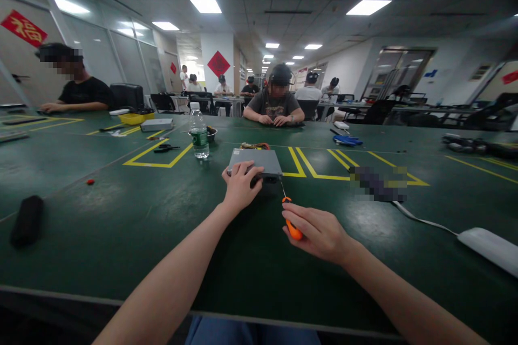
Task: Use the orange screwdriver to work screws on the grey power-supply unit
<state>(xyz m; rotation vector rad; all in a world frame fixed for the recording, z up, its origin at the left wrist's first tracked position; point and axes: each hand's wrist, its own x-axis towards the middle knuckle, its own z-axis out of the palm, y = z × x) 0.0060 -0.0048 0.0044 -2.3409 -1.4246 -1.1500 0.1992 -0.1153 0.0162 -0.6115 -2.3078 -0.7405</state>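
Observation:
A grey metal power supply (265,158) lies on the green table, with a bundle of coloured wires (254,146) at its far side. My left hand (241,187) grips its near left part, fingers over the top and thumb against the front. In my right hand (318,229) is a screwdriver (292,226) with an orange handle, held between thumb and fingers. Its thin shaft slants up and away to the box's near right corner. Whether the tip sits in a screw is too small to tell.
A water bottle (198,132) stands left of the box, before a metal bowl (210,133). Black pliers-like tools (165,148) lie inside yellow tape. A black case (27,221) is at left; a white power bank (489,248) with a cable is at right. A person (275,102) sits opposite.

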